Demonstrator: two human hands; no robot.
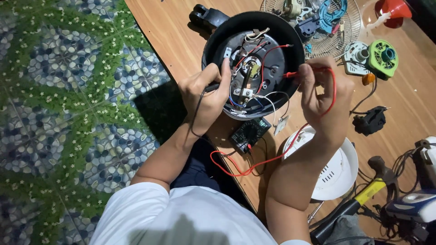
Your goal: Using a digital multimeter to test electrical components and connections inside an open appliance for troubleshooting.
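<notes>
Left hand (206, 93) pinches a black probe (212, 86) against the upturned black appliance base (254, 63), at nine o'clock on its rim. Right hand (324, 97), fingers closed, holds the red probe (295, 75) at three o'clock (its red lead (268, 161) trails to the multimeter (249, 134) at six o'clock). A slipping tip could bridge bare terminals among the crowded wires (259, 52).

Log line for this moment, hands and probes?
left hand: black probe on appliance underside | right hand: red probe on it | multimeter below
</notes>
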